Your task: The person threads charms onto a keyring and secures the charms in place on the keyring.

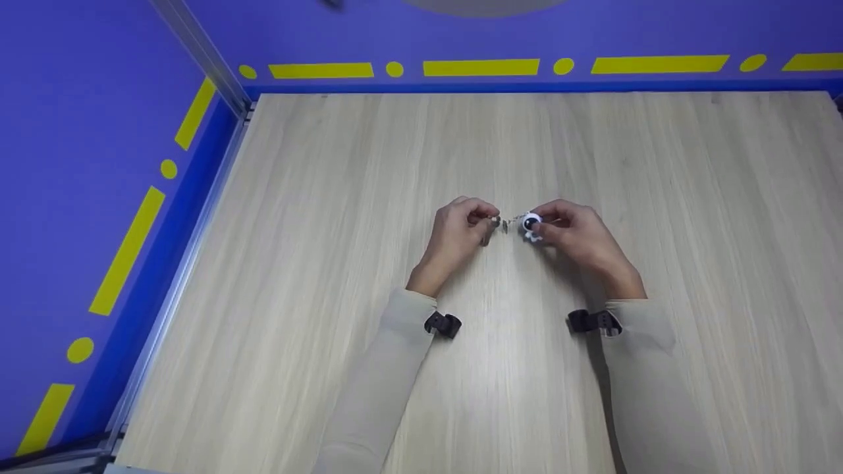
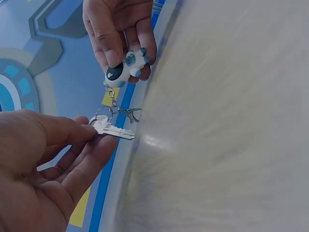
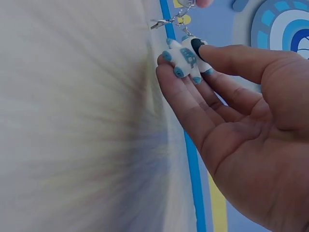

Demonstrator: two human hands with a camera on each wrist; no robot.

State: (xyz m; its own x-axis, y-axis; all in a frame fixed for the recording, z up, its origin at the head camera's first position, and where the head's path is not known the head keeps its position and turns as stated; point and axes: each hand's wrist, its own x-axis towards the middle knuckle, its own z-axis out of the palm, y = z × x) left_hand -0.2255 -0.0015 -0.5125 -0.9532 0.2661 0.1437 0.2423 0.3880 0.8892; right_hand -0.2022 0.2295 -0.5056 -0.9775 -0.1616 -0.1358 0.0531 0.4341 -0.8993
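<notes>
A small white-and-blue astronaut figure (image 2: 137,62) with a dark visor hangs on a keychain. My right hand (image 1: 583,238) pinches it by the head, thumb over the visor, with the other fingers behind it. From the figure a short silver chain (image 2: 112,96) leads to a split ring (image 2: 98,114) and a lobster clasp (image 2: 131,115). On the ring is a silver key (image 2: 118,131), its head pinched between thumb and fingers of my left hand (image 1: 454,229). Both hands are close together over the table, with the chain spanning the gap.
The light wood-grain table (image 1: 342,197) extends all around the hands. Blue panels with yellow marks, such as the back wall (image 1: 481,39), border its far and left sides. A metal rail (image 1: 178,283) follows the left edge. Both wrists carry dark straps (image 1: 442,324).
</notes>
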